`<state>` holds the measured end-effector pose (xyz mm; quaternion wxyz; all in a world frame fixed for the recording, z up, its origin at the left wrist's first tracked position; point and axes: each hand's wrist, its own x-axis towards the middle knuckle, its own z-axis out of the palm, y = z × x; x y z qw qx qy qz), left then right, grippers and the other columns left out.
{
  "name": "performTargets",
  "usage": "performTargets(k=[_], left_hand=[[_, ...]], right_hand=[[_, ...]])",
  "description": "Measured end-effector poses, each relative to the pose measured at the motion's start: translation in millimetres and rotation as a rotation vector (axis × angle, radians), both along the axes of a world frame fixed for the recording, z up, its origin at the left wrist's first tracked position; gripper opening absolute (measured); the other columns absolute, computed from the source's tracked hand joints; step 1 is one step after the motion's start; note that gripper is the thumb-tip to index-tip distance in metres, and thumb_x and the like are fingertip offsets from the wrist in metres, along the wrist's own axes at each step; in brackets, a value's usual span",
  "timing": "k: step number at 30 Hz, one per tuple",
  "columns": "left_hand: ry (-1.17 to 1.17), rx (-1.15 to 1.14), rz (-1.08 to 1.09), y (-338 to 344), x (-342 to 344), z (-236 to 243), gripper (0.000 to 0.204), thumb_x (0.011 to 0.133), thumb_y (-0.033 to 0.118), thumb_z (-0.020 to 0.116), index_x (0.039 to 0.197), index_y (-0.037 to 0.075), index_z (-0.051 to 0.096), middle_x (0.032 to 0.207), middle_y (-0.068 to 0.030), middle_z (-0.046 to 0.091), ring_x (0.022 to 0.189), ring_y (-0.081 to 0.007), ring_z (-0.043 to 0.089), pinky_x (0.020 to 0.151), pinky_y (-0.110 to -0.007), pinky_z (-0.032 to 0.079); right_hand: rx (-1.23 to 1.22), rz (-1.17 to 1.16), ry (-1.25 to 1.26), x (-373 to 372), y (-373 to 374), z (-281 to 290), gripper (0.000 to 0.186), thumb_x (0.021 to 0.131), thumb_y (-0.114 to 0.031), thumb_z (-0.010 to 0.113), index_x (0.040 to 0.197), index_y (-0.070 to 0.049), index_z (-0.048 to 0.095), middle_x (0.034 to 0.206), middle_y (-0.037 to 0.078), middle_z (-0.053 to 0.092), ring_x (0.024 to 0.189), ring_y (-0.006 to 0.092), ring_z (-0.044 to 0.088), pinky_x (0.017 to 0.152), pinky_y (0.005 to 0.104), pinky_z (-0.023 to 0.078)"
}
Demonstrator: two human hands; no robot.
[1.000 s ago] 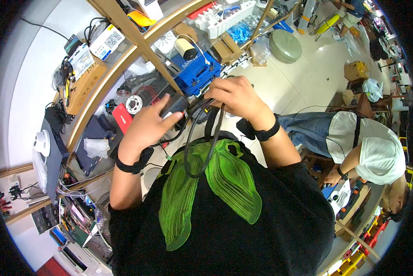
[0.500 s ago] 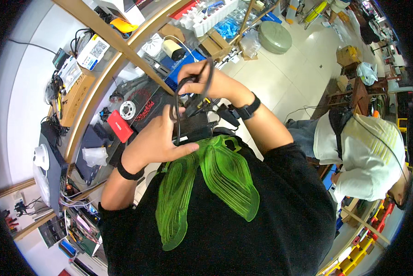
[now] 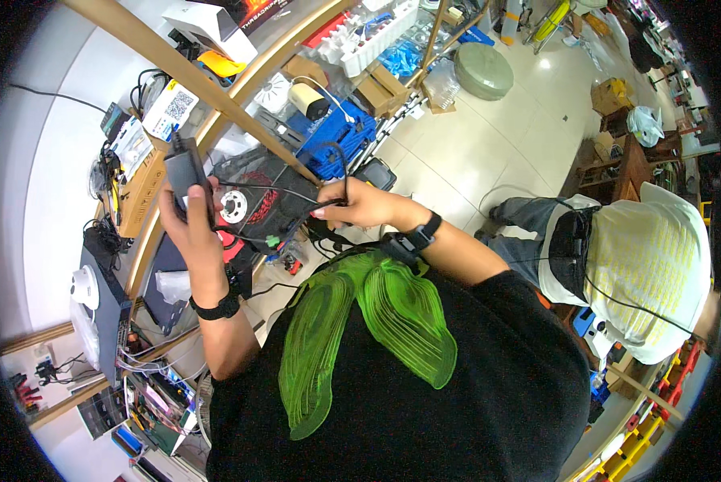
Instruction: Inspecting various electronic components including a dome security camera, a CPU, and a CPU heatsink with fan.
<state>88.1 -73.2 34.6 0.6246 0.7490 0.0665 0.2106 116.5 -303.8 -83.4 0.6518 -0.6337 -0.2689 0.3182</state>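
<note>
In my left hand (image 3: 189, 233) is a black power adapter (image 3: 185, 170), raised upright at the left with fingers wrapped round its lower part. A black cable (image 3: 284, 190) runs from beside it across to my right hand (image 3: 359, 202), whose fingers close on a loop of that cable in front of my chest. Below the cable hangs a small green connector (image 3: 273, 241) among dark leads. Beyond my hands lie a white spool (image 3: 234, 206) and red cord (image 3: 262, 202) on a dark shelf. Part of a red box (image 3: 230, 246) shows beside my left hand.
A wooden frame post (image 3: 208, 96) slants across the shelving near my left hand. Behind my right hand stands a blue case (image 3: 340, 140). A green round stool (image 3: 484, 71) is on the tiled floor. To the right, a person in a white top (image 3: 645, 265) bends over.
My left hand has moved left and up, carrying the black adapter away from my chest. My right hand has come slightly lower, and the cable is now stretched between both hands.
</note>
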Motion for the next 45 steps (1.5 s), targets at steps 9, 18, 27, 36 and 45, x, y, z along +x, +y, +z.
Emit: performTargets(k=[9, 18, 27, 36, 45], left_hand=[[0.024, 0.118, -0.031, 13, 4, -28, 0.019, 0.091, 0.019, 0.054, 0.099, 0.001, 0.053, 0.080, -0.0084, 0.064, 0.057, -0.0080, 0.051, 0.051, -0.021, 0.039], [0.160, 0.674, -0.790, -35, 1, -60, 0.034, 0.073, 0.012, 0.066, 0.103, -0.001, 0.056, 0.081, -0.0243, 0.060, 0.076, -0.0409, 0.060, 0.065, -0.043, 0.047], [0.031, 0.323, -0.824, -56, -8, -40, 0.062, 0.070, 0.022, 0.072, 0.119, -0.003, 0.043, 0.089, -0.0136, 0.060, 0.084, -0.0208, 0.062, 0.074, -0.032, 0.048], [0.172, -0.245, -0.447, -36, 0, -56, 0.059, 0.087, 0.039, 0.051, 0.128, -0.001, 0.041, 0.083, -0.0121, 0.063, 0.059, -0.0123, 0.057, 0.049, -0.022, 0.045], [0.289, -0.405, -0.256, -19, 8, -73, 0.044, 0.089, 0.038, 0.039, 0.119, 0.007, 0.045, 0.075, -0.0107, 0.062, 0.051, -0.0124, 0.055, 0.040, -0.020, 0.038]], right_hand=[[-0.306, -0.135, -0.847, -18, -27, 40, 0.031, 0.069, -0.011, 0.064, 0.099, -0.007, 0.058, 0.079, 0.015, 0.059, 0.083, 0.0345, 0.058, 0.066, 0.0452, 0.048], [-0.319, -0.099, -1.202, 8, -51, 107, 0.023, 0.066, -0.011, 0.068, 0.088, -0.012, 0.060, 0.074, 0.003, 0.054, 0.073, 0.0228, 0.059, 0.056, 0.0348, 0.047], [0.031, -0.161, -0.409, 40, -31, 19, 0.020, 0.087, -0.021, 0.062, 0.090, -0.001, 0.061, 0.064, 0.005, 0.056, 0.057, 0.0121, 0.052, 0.055, 0.0291, 0.043], [-0.035, -0.158, -0.013, -2, -13, -27, 0.029, 0.094, -0.033, 0.053, 0.085, -0.005, 0.054, 0.065, -0.002, 0.053, 0.059, 0.0094, 0.049, 0.054, 0.0275, 0.043], [-0.091, -0.375, 0.066, -2, -19, -18, 0.028, 0.098, -0.028, 0.041, 0.090, -0.003, 0.051, 0.068, 0.007, 0.061, 0.055, 0.0132, 0.057, 0.053, 0.0266, 0.047]])
